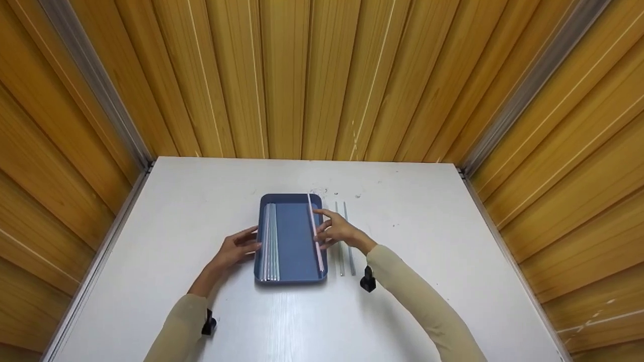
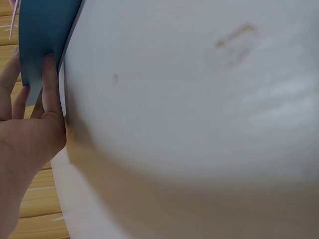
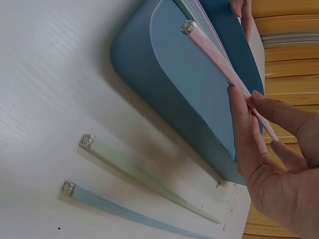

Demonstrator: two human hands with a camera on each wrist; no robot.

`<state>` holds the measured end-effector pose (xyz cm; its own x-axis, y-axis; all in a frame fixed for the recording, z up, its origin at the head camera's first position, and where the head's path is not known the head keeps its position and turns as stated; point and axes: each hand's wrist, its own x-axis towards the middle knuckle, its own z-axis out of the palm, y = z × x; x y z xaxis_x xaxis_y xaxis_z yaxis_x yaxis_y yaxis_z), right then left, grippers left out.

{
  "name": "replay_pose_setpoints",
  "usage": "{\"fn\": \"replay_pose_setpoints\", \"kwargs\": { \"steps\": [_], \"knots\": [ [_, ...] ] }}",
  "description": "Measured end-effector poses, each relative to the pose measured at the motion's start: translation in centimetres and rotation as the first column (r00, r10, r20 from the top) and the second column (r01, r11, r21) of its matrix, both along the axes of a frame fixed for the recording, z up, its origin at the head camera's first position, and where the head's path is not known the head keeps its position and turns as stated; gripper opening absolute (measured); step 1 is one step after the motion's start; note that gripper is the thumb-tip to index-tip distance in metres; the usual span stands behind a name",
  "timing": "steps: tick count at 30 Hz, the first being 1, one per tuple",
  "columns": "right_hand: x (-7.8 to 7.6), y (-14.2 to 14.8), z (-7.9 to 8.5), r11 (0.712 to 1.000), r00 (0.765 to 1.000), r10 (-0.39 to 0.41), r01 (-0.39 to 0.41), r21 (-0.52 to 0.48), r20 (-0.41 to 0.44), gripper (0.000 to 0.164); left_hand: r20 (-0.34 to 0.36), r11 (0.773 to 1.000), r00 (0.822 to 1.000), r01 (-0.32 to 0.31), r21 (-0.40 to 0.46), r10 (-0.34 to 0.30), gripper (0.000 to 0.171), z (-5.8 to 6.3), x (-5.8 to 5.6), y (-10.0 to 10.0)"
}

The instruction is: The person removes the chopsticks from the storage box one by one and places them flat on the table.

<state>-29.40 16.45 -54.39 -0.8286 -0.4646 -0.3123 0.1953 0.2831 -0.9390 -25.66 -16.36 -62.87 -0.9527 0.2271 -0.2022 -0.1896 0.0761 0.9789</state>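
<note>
A blue rectangular tray (image 1: 297, 283) holds several pastel chopsticks (image 1: 271, 241) lying side by side along its left wall. My left hand (image 1: 235, 250) grips the tray's left side; in the left wrist view, its fingers (image 2: 50, 87) lie against the outer wall. Between thumb and fingers, my right hand (image 1: 339, 230) pinches a pink chopstick (image 1: 315, 234) over the tray's right side. Its silver patterned end (image 3: 187, 27) points toward the near end of the tray. To the right on the table lie a pale green chopstick (image 3: 134, 172) and a light blue chopstick (image 3: 119, 211).
The white table (image 1: 166, 226) bears small dark marks beyond the tray. Wood-patterned panels (image 1: 282, 80) enclose the back and sides, with metal posts (image 1: 528, 65) at the corners. A black device (image 1: 368, 279) hangs at the right wrist and another black device (image 1: 208, 323) at the left.
</note>
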Motion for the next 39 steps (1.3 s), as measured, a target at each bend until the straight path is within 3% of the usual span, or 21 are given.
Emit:
{"fn": "replay_pose_setpoints", "kwargs": {
  "steps": [11,27,39],
  "knots": [
    [-0.5,3.2,0.9,0.999,1.0,-0.025,0.025,0.023,0.007,0.085,-0.003,1.0,1.0,-0.013,-0.022,0.013,0.069,0.6,0.0,-0.3],
    [-0.2,8.3,0.4,0.987,0.992,-0.123,0.123,0.107,-0.004,0.083,0.034,1.0,0.999,-0.001,-0.03,0.002,0.07,0.1,0.1,0.1],
    [0.3,10.4,-0.9,0.973,0.99,-0.142,0.137,0.183,0.012,0.084,0.05,1.0,0.999,-0.013,0.014,0.013,0.069,0.1,0.0,0.2]
  ]
}}
